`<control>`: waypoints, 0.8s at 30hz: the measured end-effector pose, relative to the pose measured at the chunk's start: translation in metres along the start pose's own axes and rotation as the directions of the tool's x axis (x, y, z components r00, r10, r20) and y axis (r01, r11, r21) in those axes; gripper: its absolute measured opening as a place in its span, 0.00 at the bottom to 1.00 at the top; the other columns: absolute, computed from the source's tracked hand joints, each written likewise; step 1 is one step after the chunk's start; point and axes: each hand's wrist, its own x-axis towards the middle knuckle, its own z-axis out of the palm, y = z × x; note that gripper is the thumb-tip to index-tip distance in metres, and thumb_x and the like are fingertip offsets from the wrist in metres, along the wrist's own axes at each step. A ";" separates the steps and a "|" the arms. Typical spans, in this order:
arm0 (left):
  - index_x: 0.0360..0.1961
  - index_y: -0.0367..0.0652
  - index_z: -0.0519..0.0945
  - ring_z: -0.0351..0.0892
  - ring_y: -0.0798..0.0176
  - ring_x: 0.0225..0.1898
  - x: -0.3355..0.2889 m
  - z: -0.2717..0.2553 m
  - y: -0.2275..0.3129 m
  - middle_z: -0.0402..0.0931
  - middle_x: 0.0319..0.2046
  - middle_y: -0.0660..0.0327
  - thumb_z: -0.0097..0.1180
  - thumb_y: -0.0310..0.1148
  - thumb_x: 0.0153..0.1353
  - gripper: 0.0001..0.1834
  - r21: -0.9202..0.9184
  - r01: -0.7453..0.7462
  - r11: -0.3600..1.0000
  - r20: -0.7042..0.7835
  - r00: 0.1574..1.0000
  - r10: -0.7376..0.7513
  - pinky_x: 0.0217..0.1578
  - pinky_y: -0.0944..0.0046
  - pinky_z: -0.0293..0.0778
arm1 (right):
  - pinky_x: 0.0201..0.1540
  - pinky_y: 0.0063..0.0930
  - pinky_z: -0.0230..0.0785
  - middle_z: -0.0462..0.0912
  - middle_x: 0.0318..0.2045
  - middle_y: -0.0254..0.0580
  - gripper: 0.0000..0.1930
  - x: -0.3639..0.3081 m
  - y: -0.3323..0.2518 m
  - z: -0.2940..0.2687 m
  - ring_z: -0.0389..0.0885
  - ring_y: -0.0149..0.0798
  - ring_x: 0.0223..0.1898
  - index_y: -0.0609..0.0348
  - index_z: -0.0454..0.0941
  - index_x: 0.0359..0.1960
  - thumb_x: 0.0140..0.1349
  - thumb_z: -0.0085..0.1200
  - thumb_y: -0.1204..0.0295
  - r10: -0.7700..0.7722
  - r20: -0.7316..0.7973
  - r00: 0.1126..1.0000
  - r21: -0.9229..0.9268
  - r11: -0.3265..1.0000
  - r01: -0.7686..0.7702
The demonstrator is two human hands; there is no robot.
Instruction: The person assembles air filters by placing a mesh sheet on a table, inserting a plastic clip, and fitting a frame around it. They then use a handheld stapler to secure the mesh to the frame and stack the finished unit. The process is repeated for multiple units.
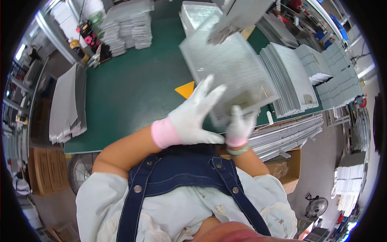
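Note:
A ribbed, see-through panel (231, 68) in a thin frame lies at an angle across the right half of the green work table, its near edge smeared by motion. My right hand (240, 127), in a white glove with a pink cuff, is closed at that near edge, thumb on top and the other fingers mostly hidden. A greyish patch (244, 100) shows on the panel just beyond the thumb. My left hand (195, 115), gloved the same way, is open beside the panel's left side, fingers spread. Close to its fingertips is a yellow triangular piece (185, 89).
Stacked panels stand at the table's left edge (66, 103), back left (127, 28) and right (288, 80). A grey post-like part (242, 18) juts over the panel's far end. Metal strips (286, 135) and a cardboard box (292, 171) sit below the table's right front edge.

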 end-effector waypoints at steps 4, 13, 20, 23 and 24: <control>0.66 0.53 0.65 0.46 0.16 0.65 -0.006 0.008 0.006 0.43 0.69 0.30 0.74 0.46 0.40 0.50 0.355 0.058 0.933 -0.403 0.910 0.097 0.62 0.23 0.45 | 0.54 0.37 0.70 0.76 0.54 0.45 0.30 -0.049 0.024 0.059 0.78 0.46 0.52 0.58 0.64 0.63 0.62 0.59 0.64 -0.157 0.643 0.749 -0.164 0.928 0.336; 0.39 0.44 0.66 0.38 0.26 0.73 -0.124 -0.057 -0.001 0.55 0.66 0.38 0.49 0.17 0.44 0.19 0.234 -0.009 0.972 -0.474 0.872 0.122 0.69 0.35 0.37 | 0.54 0.43 0.71 0.81 0.46 0.61 0.36 0.073 0.048 0.058 0.80 0.57 0.50 0.65 0.67 0.57 0.55 0.64 0.52 0.448 0.259 0.855 -0.961 0.031 0.275; 0.39 0.44 0.66 0.46 0.22 0.69 -0.146 -0.053 -0.014 0.64 0.55 0.40 0.52 0.15 0.42 0.21 0.167 -0.009 0.986 -0.497 0.863 0.092 0.68 0.35 0.41 | 0.46 0.40 0.73 0.81 0.32 0.56 0.22 0.111 0.047 0.108 0.82 0.51 0.39 0.67 0.73 0.45 0.57 0.58 0.60 0.436 0.491 0.754 -0.778 0.609 0.154; 0.37 0.44 0.68 0.49 0.21 0.68 -0.142 -0.051 -0.011 0.66 0.53 0.41 0.52 0.16 0.43 0.19 0.131 -0.021 0.991 -0.504 0.860 0.084 0.67 0.35 0.45 | 0.48 0.44 0.71 0.82 0.35 0.59 0.19 0.117 0.000 0.171 0.81 0.57 0.42 0.64 0.71 0.48 0.65 0.51 0.60 0.195 0.648 0.736 -0.677 0.590 0.439; 0.37 0.44 0.69 0.50 0.21 0.68 -0.139 -0.050 -0.010 0.66 0.53 0.41 0.53 0.16 0.43 0.18 0.138 -0.026 0.990 -0.492 0.866 0.091 0.67 0.35 0.46 | 0.48 0.46 0.71 0.82 0.36 0.61 0.19 0.128 -0.003 0.185 0.81 0.59 0.43 0.63 0.71 0.49 0.66 0.50 0.60 0.096 0.699 0.708 -0.652 0.491 0.578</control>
